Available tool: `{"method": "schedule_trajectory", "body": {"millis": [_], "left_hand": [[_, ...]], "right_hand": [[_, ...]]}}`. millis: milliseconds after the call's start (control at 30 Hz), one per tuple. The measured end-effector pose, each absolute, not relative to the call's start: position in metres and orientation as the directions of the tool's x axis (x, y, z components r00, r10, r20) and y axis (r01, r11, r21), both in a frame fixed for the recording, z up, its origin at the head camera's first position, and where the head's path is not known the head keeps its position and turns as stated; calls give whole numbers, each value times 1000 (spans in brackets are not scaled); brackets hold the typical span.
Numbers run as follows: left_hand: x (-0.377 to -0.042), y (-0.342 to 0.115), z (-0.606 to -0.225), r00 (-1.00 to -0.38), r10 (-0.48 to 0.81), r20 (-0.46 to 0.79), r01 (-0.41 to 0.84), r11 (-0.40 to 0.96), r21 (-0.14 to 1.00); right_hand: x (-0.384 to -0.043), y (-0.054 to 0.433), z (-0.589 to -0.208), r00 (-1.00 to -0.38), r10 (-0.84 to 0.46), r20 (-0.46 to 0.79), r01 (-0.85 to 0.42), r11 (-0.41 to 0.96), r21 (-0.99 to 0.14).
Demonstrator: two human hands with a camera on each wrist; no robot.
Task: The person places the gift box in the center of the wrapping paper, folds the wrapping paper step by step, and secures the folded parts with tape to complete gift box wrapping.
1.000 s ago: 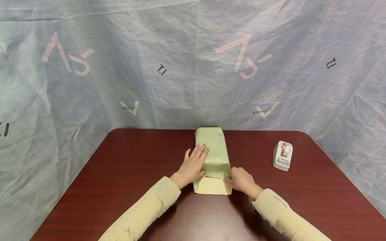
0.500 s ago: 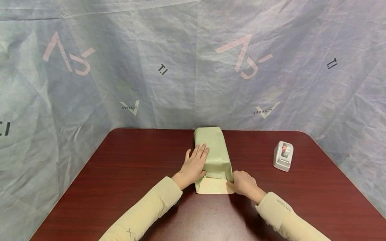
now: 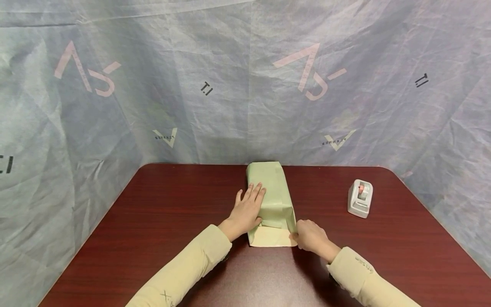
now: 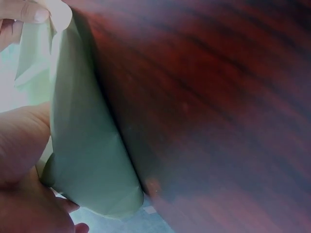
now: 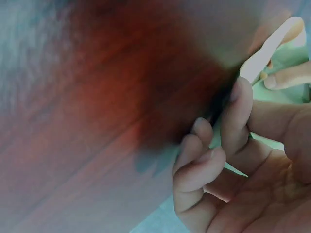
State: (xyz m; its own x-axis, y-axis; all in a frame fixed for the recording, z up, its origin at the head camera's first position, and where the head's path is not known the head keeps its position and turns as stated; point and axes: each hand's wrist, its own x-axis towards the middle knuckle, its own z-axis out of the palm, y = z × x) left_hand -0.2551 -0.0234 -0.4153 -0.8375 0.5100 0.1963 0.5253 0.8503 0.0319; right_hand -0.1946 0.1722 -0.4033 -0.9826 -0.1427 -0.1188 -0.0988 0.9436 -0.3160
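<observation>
A box-shaped package wrapped in pale green paper (image 3: 271, 177) lies lengthwise on the table. At its near end a cream-sided paper flap (image 3: 268, 237) stretches towards me, with folded-in sides. My left hand (image 3: 244, 214) rests on the package's top left part with its fingers spread, thumb near the end fold. At the flap's right edge, my right hand (image 3: 312, 236) pinches the paper between thumb and index finger, the other fingers curled, as the right wrist view shows. The left wrist view has the package's green side (image 4: 87, 131) close up. The package's contents are hidden.
A white tape dispenser (image 3: 360, 199) with an orange core stands to the right on the dark red wooden table (image 3: 172, 204). Behind the table hangs a grey printed cloth (image 3: 218, 115), which also runs along both sides.
My right hand has slid slightly right and towards me along the flap's edge. The package's near end has shifted a little right. My left hand has stayed nearly still on the package.
</observation>
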Motion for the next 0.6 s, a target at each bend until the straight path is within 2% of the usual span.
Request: {"method": "schedule_trajectory", "body": {"millis": [300,600], "left_hand": [[-255,-23,-415,-844,505,181,520,853,44],[-254,-24,-413,-839,509,191,523,852,30]], "right_hand": [[-205,175,-404,-994,-102,-48,-81,944,-320],[-215,172,-404,-993,-109,-34,-95,952,-290]]}}
